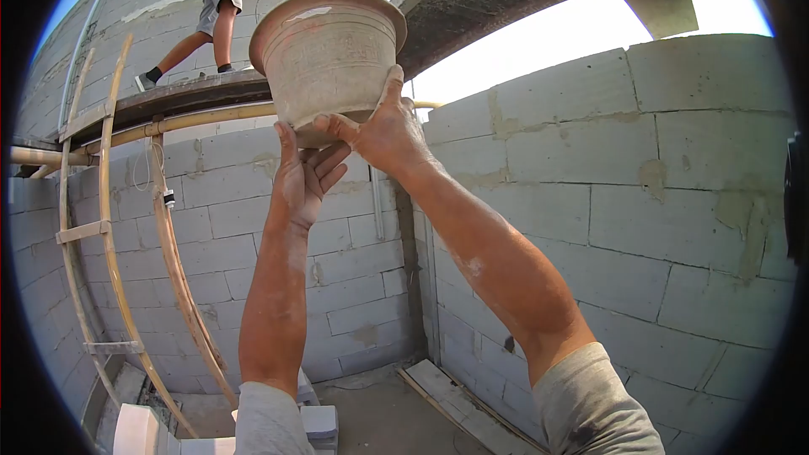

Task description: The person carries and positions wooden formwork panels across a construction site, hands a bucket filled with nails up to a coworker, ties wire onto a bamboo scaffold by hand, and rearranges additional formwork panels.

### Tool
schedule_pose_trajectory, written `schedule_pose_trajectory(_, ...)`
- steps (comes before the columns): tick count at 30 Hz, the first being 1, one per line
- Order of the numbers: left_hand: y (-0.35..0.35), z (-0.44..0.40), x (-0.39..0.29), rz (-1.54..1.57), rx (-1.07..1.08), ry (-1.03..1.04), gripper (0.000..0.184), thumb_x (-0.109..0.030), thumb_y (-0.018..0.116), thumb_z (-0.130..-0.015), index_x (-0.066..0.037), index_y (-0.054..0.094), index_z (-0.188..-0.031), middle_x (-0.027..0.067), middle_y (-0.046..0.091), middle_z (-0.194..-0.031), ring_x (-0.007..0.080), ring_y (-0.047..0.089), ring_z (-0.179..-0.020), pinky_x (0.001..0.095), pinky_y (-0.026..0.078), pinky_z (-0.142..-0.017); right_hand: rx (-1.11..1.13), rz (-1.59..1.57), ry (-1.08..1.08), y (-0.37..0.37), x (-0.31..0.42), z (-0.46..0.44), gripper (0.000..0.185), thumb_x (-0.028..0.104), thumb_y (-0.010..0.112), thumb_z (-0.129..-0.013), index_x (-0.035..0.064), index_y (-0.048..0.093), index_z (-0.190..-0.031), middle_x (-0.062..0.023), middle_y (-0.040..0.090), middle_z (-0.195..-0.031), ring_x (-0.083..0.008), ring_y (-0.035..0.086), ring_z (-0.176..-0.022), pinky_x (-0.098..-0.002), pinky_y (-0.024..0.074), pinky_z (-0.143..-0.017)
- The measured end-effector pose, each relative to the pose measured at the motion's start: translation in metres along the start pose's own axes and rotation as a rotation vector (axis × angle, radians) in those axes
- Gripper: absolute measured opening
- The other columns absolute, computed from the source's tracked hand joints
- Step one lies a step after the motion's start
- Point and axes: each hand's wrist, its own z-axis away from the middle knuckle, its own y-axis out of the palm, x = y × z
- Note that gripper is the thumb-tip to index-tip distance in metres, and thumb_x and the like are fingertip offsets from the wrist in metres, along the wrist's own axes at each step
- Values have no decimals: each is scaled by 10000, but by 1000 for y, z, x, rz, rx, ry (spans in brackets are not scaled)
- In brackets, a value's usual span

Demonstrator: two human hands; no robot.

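A dusty, grey-beige tub (330, 67) with a broad, flared rim and tapering, smeared sides is held aloft at eleven o'clock, rim up, slightly tilted, its underside partly seen.

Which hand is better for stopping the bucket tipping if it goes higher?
Probably the right hand: it presses against the bucket and reaches up its side. The left hand is lower, near the base, with its fingers loosely open.

Both bare arms reach upward, sleeves ending near the elbows. The left hand (305, 175) is raised with palm turned up and fingers spread; the right hand (385, 131) angles inward, thumb extended, pale dust on the skin.
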Motion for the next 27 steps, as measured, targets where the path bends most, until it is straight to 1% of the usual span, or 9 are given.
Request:
schedule_pose_trajectory(2,8,-19,-12,-96,-32,12,999,-779,376,-730,80,359,-1238,216,545,-1077,211,614,-965,285,543,-778,-45,-9,-48,-3,-3,-24,1308,656,714,-577,-144,18,-1343,-393,375,-1211,-447,435,-1163,-405,416,-947)
schedule_pose_trajectory(6,26,-54,-22,-184,-42,122,1187,-867,400,-595,104,305,-1272,229,557,-1022,227,625,-928,278,535,-734,-77,39,-111,-20,-1,-62,1321,699,690,-559,-167,53,-1326,-408,414,-1170,-446,448,-1158,-389,429,-938)
schedule_pose_trajectory(9,48,-67,-35,-167,-39,175,1057,-804,381,-690,77,306,-1270,227,553,-1050,223,632,-919,256,553,-720,-81,151,-70,-40,13,-82,1328,756,650,-540,-153,91,-1329,-379,435,-1180,-419,451,-1171,-382,424,-950)
schedule_pose_trajectory(16,84,-111,-65,-163,-6,316,942,-733,359,-763,72,317,-1249,212,554,-1036,233,639,-898,259,562,-699,-125,148,-116,-76,36,-124,1335,780,645,-506,-132,132,-1335,-335,439,-1218,-397,447,-1184,-375,400,-983)
schedule_pose_trajectory(19,97,-125,-70,-157,19,371,948,-742,364,-755,70,325,-1244,210,553,-1034,234,638,-899,259,562,-687,-153,182,-136,-87,40,-138,1330,774,654,-503,-137,149,-1329,-321,446,-1221,-386,460,-1176,-374,400,-984)
schedule_pose_trajectory(22,113,-141,-78,-122,25,306,951,-749,370,-748,58,324,-1250,212,547,-1050,236,633,-915,265,564,-679,-202,239,-180,-101,42,-165,1334,773,656,-497,-138,151,-1331,-300,461,-1217,-360,463,-1182,-370,405,-978)
schedule_pose_trajectory(23,116,-151,-81,-115,59,341,976,-761,388,-729,44,290,-1272,221,528,-1074,248,634,-902,268,567,-670,-208,255,-197,-103,46,-171,1337,775,654,-494,-137,150,-1333,-294,467,-1214,-351,461,-1187,-368,407,-976)
schedule_pose_trajectory(26,119,-166,-69,-74,92,363,1030,-775,425,-700,4,182,-1329,248,469,-1144,280,635,-884,273,575,-647,-172,196,-131,-112,39,-175,1329,699,720,-480,-52,102,-1386,-244,442,-1271,-331,453,-1198,-378,385,-1007)
schedule_pose_trajectory(27,123,-157,-60,-79,73,406,950,-743,402,-746,6,243,-1309,250,485,-1131,266,636,-884,276,568,-675,-150,242,-179,-117,36,-164,1179,646,644,-627,-30,62,-1399,-238,214,-1373,-329,277,-1283,-392,281,-1056)
